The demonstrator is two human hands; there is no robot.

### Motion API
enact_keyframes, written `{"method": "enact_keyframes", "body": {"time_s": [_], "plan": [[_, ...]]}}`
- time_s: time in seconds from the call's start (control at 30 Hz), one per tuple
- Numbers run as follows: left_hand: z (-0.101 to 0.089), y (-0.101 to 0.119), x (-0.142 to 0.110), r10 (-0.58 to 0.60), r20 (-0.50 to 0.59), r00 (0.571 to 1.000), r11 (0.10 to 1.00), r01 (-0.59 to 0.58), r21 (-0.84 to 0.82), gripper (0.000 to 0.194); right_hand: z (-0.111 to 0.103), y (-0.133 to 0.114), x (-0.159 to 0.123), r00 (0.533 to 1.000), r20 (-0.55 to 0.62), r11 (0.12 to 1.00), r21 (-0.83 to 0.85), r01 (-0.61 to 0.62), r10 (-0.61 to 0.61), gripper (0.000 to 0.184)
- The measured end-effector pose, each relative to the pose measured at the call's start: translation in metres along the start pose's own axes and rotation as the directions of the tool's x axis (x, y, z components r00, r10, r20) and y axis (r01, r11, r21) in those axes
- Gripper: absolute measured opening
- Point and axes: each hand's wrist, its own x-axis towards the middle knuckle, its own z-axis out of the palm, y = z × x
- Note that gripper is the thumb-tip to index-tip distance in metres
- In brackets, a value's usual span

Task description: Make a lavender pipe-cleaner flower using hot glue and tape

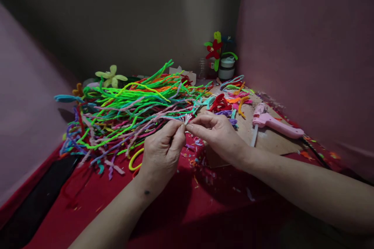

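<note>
My left hand and my right hand meet above the red cloth, both pinched on a small whitish-pink pipe cleaner piece with frayed ends. The fingertips of both hands almost touch around it. Just behind the hands lies a big heap of pipe cleaners in green, pink, purple, orange and blue. A yellow pipe cleaner loop lies on the cloth beside my left wrist.
A pink glue gun rests on a cardboard sheet at the right, with short curled pipe cleaner pieces behind it. A red pipe cleaner flower stands by a white jar in the corner. A pale yellow flower sits at the back left.
</note>
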Motion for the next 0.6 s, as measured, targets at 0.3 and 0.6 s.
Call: {"method": "enact_keyframes", "body": {"time_s": [0.3, 0.6], "plan": [[-0.0042, 0.0005, -0.0006, -0.126, 0.066, 0.990, 0.946, 0.140, -0.292, 0.019, -0.0052, 0.0025, -0.0032, 0.989, 0.102, 0.972, 0.218, 0.085, -0.109, 0.015], [-0.0035, -0.0005, -0.0015, -0.047, 0.049, 0.998, 0.986, 0.054, -0.155, 0.018, -0.0009, 0.0069, -0.0027, 0.994, 0.094, 0.967, 0.255, 0.022, -0.048, 0.019]]}}
